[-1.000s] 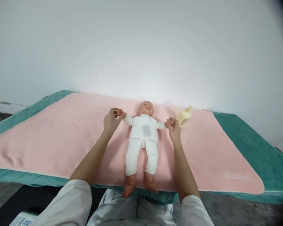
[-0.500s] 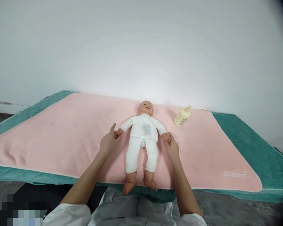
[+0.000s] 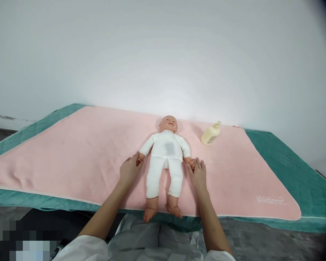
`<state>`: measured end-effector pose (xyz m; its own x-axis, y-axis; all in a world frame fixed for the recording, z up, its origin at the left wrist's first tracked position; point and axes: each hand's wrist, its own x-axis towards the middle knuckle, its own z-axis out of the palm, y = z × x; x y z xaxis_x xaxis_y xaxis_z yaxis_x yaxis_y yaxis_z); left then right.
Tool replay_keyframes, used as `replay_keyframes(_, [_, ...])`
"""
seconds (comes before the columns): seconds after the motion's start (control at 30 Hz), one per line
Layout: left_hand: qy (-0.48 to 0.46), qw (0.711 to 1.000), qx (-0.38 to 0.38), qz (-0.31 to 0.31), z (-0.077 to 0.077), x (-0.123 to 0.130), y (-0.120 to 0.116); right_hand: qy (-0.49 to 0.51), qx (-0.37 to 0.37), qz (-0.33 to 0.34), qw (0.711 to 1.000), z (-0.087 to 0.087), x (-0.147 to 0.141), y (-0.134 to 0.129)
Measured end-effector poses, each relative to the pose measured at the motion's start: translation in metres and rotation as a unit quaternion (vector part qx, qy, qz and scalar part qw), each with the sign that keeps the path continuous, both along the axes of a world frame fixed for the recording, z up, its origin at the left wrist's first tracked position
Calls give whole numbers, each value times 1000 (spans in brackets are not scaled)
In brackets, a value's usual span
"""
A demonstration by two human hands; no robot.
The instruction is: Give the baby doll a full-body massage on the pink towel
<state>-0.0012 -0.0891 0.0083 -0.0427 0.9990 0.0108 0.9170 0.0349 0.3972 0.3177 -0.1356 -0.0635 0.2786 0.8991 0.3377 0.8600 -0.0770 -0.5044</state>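
A baby doll [image 3: 167, 145] in a white top and white trousers lies on its back, its bare feet at the near edge of a pink mat [image 3: 97, 152]. A grey patch marks its chest. My left hand [image 3: 129, 169] grips the doll's hand on the left side, fingers curled over it. On the other side my right hand [image 3: 199, 174] has its thumb against the doll's other hand, with the fingers lying beside and over it. The doll's hands are partly hidden by my fingers.
A pale yellow pump bottle [image 3: 210, 134] stands on the mat, right of the doll's head. The mat lies over a green quilted cover [image 3: 296, 166]. A white wall [image 3: 163, 54] rises right behind.
Both doll arms have come lower and closer to its body. My left hand has moved right, its raised index finger now folded down. My right hand's fingers have shifted around the doll's hand.
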Motion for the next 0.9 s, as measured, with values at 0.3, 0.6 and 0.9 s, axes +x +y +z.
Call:
replay_keyframes(0.3, [5, 1000, 19, 2, -2, 2, -1, -3, 18, 6, 1000, -5, 2, 1])
replay_keyframes(0.6, [-31, 999, 33, -9, -5, -2, 1, 3, 20, 11, 1000, -2, 4, 0])
replay_keyframes(0.9, [-121, 989, 83, 4, -14, -17, 13, 100, 12, -3, 995, 15, 8, -1])
